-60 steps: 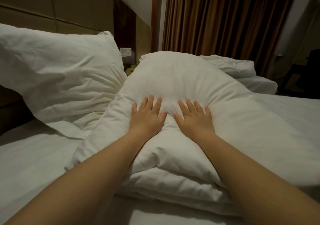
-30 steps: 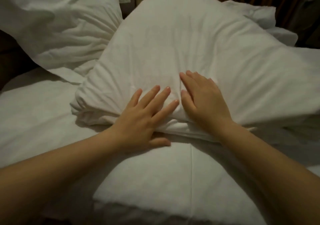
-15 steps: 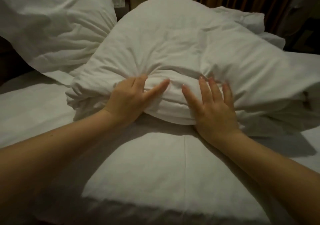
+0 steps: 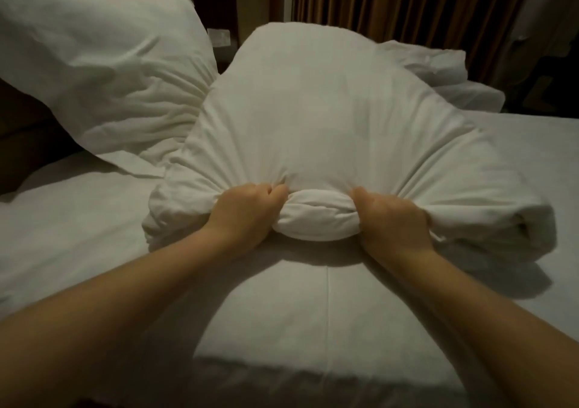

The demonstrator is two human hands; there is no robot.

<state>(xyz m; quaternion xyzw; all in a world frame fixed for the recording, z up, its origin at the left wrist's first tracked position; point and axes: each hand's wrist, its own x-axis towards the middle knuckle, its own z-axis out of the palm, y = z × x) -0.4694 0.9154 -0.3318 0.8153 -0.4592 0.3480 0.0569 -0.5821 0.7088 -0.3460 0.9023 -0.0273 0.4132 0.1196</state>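
- The big white pillow (image 4: 319, 119) lies in the middle of the frame on the bed (image 4: 313, 320). Its near edge is gathered into a tight roll, and its far end is puffed up towards the curtain (image 4: 407, 3).
- The left hand (image 4: 247, 211) grips the roll just left of centre, and the right hand (image 4: 391, 219) grips it just right of centre. On both hands the fingers (image 4: 275, 193) are curled hard into the cloth, with a short bulge of fabric between the fists.
- From where I stand this looks like plumping or reshaping the pillow, with the stuffing being driven away from the near edge.
- To do it well, hold filling as well as cover. A fistful of bare case would only stretch the seam.
- Both fists should work evenly, so the stuffing spreads to the two far corners and does not lump on one side.
- The creases fanning out from each fist will need smoothing once the grip is let go.
- A second pillow (image 4: 94, 62) leans at the upper left, touching this one. Any lift or shake should go straight up or towards the person, or it will be knocked over.
- More crumpled bedding (image 4: 438, 69) sits behind at the upper right, so there is little room that way.
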